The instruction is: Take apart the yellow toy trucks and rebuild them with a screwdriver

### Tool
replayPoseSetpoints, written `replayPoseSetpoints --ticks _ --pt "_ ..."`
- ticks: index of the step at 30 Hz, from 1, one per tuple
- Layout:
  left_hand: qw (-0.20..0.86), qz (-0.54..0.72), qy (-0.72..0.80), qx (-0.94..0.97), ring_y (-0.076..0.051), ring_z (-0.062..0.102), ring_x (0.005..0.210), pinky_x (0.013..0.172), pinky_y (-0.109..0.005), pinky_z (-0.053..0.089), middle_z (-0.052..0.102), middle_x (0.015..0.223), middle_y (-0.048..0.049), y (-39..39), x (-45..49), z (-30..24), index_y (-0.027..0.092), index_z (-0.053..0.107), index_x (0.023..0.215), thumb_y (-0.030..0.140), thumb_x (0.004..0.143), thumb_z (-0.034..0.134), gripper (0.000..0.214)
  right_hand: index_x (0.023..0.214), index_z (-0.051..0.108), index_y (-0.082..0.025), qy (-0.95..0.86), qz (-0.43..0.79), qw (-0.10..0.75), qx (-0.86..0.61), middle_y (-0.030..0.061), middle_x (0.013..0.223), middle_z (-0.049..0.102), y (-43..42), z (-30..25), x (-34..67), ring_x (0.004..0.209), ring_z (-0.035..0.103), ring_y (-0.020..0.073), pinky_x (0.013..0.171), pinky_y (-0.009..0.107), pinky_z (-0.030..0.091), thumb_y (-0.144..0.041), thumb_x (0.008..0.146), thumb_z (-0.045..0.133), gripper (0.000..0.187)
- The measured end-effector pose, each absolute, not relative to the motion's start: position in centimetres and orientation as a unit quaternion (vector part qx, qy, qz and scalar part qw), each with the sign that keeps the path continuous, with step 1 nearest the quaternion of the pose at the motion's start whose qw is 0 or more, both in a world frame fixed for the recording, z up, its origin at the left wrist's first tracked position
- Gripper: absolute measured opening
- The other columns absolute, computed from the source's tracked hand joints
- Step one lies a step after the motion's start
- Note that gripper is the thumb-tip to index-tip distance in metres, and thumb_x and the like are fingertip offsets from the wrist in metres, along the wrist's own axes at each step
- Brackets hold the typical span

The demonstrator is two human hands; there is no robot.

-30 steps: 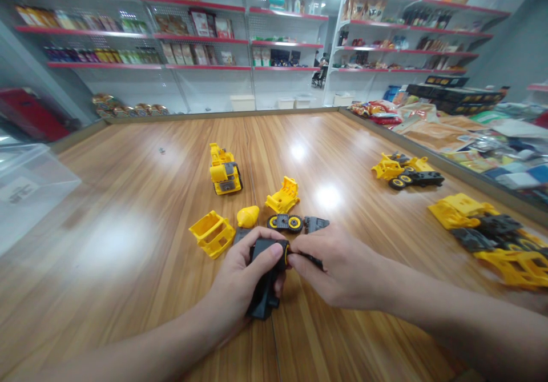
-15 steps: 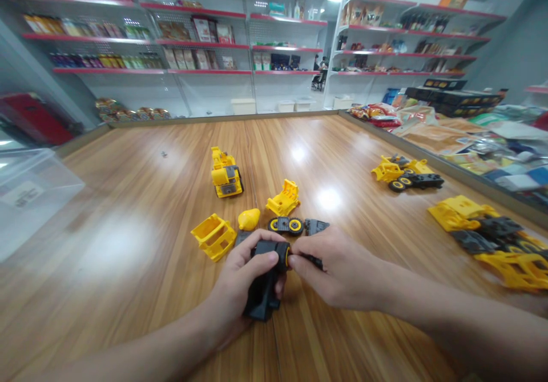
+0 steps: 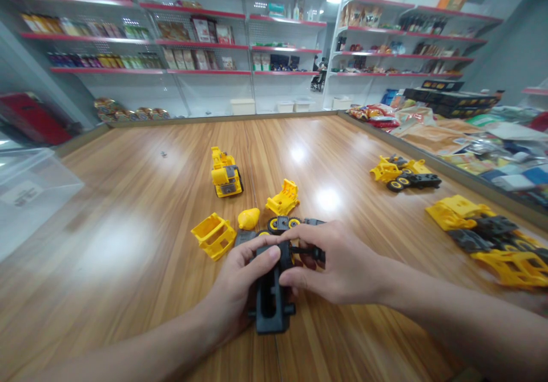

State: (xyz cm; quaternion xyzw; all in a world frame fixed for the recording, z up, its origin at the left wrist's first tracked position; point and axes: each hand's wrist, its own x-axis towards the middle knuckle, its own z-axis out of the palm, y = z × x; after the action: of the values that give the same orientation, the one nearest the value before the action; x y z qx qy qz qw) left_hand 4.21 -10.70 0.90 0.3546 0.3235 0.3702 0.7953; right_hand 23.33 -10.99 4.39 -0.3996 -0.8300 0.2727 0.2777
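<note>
My left hand (image 3: pixel 240 282) is wrapped round a dark grey toy truck chassis (image 3: pixel 270 306), which stands on the wooden table (image 3: pixel 128 245) with its hollow underside facing me. My right hand (image 3: pixel 334 265) is closed on the chassis top, thumb and fingers pinching a black axle piece (image 3: pixel 309 252) beside a yellow-hubbed wheel. Just beyond my hands lie a yellow cab shell (image 3: pixel 213 235), a yellow drum (image 3: pixel 248 218), a yellow bucket part (image 3: pixel 283 197), a wheel pair (image 3: pixel 282 223) and a grey plate.
A built yellow toy truck (image 3: pixel 225 173) stands further back. More yellow and black toy parts lie at the right (image 3: pixel 405 173) and the near right (image 3: pixel 483 233). A clear plastic bin (image 3: pixel 29 191) sits at the left edge. Stocked shelves line the back.
The chassis has turned so its open underside now faces me. My right hand has moved left and closed over its top; the wheel is largely hidden.
</note>
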Motion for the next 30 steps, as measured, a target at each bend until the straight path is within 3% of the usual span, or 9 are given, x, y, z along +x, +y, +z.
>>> replayPoseSetpoints --ticks 4,8,13,19,22,26,30 --pt "0.808 0.367 0.314 0.339 -0.017 0.065 0.058 0.054 -0.025 0.054 0.068 0.071 -0.0073 -10.8 4.3 1.1 0.011 0.071 0.091 0.035 0.078 0.073 0.028 0.109 0.064 -0.016 -0.841 0.271 0.291 -0.366 0.0033 0.083 0.067 -11.0 4.7 23.6 0.069 0.057 0.0123 0.064 0.023 0.045 -0.032 0.088 0.063 0.027" --pt "0.805 0.357 0.315 0.354 -0.016 0.061 0.056 0.051 -0.023 0.049 0.068 0.07 -0.0089 -10.7 3.8 0.9 0.012 0.069 0.086 0.038 0.079 0.07 0.027 0.116 0.062 -0.015 -0.815 0.259 0.331 -0.398 0.0019 0.078 0.067 -10.3 4.7 24.2 0.062 0.057 0.011 0.059 0.022 0.044 -0.031 0.09 0.06 0.031" --pt "0.848 0.349 0.244 0.316 -0.015 0.055 0.058 0.056 -0.026 0.047 0.058 0.064 -0.0046 -10.4 3.2 0.4 0.014 0.065 0.105 0.036 0.09 0.051 0.03 0.102 0.07 -0.017 -0.756 0.128 0.332 -0.55 0.0018 0.073 0.068 -8.5 3.6 25.3 0.06 0.057 0.0117 0.059 0.024 0.04 -0.026 0.091 0.055 0.02" --pt "0.917 0.278 0.185 0.218 -0.026 0.065 0.072 0.069 -0.044 0.052 0.064 0.085 -0.012 -10.4 3.5 0.6 0.016 0.06 0.114 0.042 0.088 0.041 0.042 0.092 0.071 -0.018 -0.776 0.083 0.261 -0.568 0.0017 0.072 0.065 -7.5 2.5 25.8 0.065 0.056 0.013 0.061 0.024 0.038 -0.026 0.086 0.063 0.013" --pt "0.928 0.258 0.161 0.214 -0.028 0.066 0.081 0.078 -0.049 0.05 0.066 0.097 -0.0177 -10.4 3.4 0.5 0.013 0.055 0.124 0.036 0.081 0.045 0.05 0.086 0.07 -0.018 -0.792 0.08 0.248 -0.552 0.0023 0.08 0.062 -7.8 2.5 25.4 0.071 0.057 0.0131 0.065 0.024 0.039 -0.026 0.084 0.066 0.01" --pt "0.931 0.233 0.14 0.244 -0.031 0.065 0.096 0.089 -0.053 0.046 0.063 0.114 -0.0232 -10.5 3.3 0.5 0.009 0.05 0.13 0.021 0.072 0.049 0.06 0.086 0.069 -0.019 -0.798 0.086 0.239 -0.546 0.0032 0.09 0.061 -8.0 2.2 25.0 0.077 0.06 0.0134 0.068 0.025 0.043 -0.027 0.082 0.069 0.009" --pt "0.932 0.185 0.142 0.277 -0.031 0.065 0.101 0.095 -0.049 0.044 0.061 0.118 -0.0221 -10.8 3.5 0.4 0.007 0.053 0.129 0.013 0.075 0.054 0.054 0.094 0.071 -0.02 -0.812 0.069 0.245 -0.525 0.0054 0.101 0.066 -7.9 1.9 24.8 0.087 0.064 0.0166 0.076 0.026 0.047 -0.028 0.08 0.072 0.016"
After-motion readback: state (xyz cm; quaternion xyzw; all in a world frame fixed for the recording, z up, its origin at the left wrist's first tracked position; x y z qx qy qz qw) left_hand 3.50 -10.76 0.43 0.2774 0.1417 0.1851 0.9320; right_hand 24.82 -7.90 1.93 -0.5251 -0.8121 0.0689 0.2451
